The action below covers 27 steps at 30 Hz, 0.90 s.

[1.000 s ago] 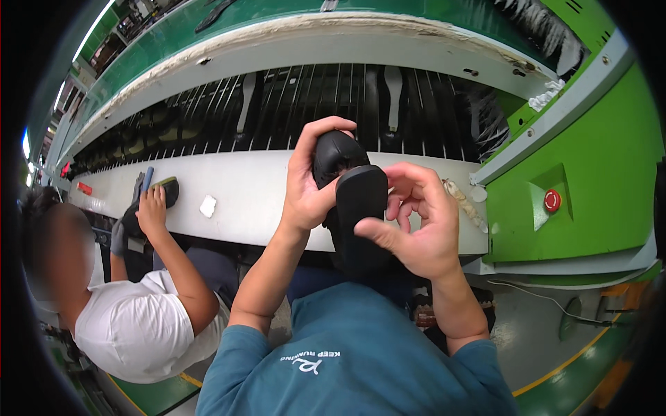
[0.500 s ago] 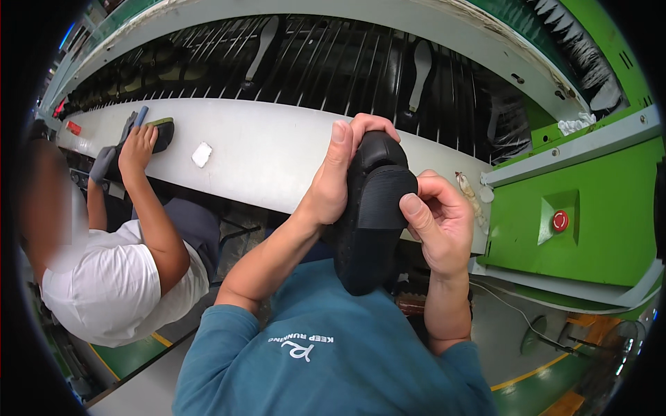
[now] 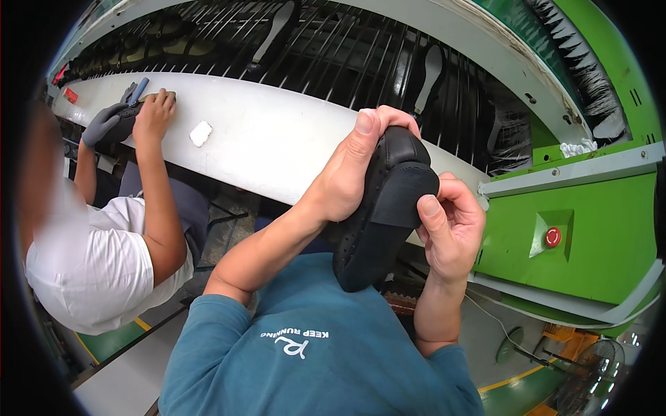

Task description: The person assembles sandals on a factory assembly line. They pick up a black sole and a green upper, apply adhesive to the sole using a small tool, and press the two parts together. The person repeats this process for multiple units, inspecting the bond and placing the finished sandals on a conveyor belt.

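Observation:
A black shoe [image 3: 388,211] is held sole up and tilted, its ribbed heel away from me and its toe close to my blue shirt. My left hand [image 3: 350,166] is closed round the heel end, with the thumb along the side and the fingers over the back. At the heel's right edge my right hand [image 3: 451,229] is closed, the thumb and bent forefinger pinching against the shoe. The other right fingers curl into the palm. The tip of that forefinger is partly hidden.
Ahead runs a white ledge [image 3: 270,125] with a crumpled white scrap [image 3: 200,134]. Beyond it, insole-like pieces [image 3: 275,31] lie on a dark roller conveyor [image 3: 333,55]. At right stands a green machine with a red button [image 3: 553,237]. A co-worker [image 3: 104,256] handles another shoe at left.
The shoe and both my hands have shifted slightly right in the picture, and the shoe leans more. The co-worker's hands have moved on their shoe.

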Each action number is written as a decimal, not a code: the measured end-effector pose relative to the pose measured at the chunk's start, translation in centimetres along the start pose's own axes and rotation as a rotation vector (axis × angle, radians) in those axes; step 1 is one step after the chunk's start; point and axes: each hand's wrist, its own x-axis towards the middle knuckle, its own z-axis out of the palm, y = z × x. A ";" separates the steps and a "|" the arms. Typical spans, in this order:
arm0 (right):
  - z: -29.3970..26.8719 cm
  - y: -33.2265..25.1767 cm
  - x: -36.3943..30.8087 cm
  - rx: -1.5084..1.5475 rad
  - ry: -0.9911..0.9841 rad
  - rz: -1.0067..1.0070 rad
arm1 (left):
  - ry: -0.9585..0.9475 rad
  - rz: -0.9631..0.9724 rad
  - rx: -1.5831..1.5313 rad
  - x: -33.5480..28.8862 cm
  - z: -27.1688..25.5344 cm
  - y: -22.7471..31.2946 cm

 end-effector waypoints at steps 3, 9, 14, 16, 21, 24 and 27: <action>0.2 -0.2 -0.1 -0.007 0.005 0.003 | -0.008 0.005 0.019 -0.1 -0.2 0.2; 0.2 -0.1 -0.1 -0.001 0.011 -0.018 | 0.001 0.047 -0.028 -0.6 -0.3 0.0; 0.1 -0.1 -0.2 0.016 0.005 -0.015 | -0.069 0.106 0.088 -0.5 -1.1 0.0; 0.0 -0.1 -0.2 0.019 0.002 -0.024 | -0.131 0.130 0.161 -0.6 -1.5 0.3; -0.2 -0.5 -0.4 0.003 -0.004 -0.050 | -0.140 0.052 0.170 -0.8 -1.2 1.5; 0.2 -0.5 -0.5 -0.075 0.018 -0.091 | -0.111 0.048 0.141 -1.1 -0.9 1.6; 0.8 -1.0 -0.9 -0.096 0.017 -0.093 | -0.070 0.097 0.113 -1.5 -0.6 1.4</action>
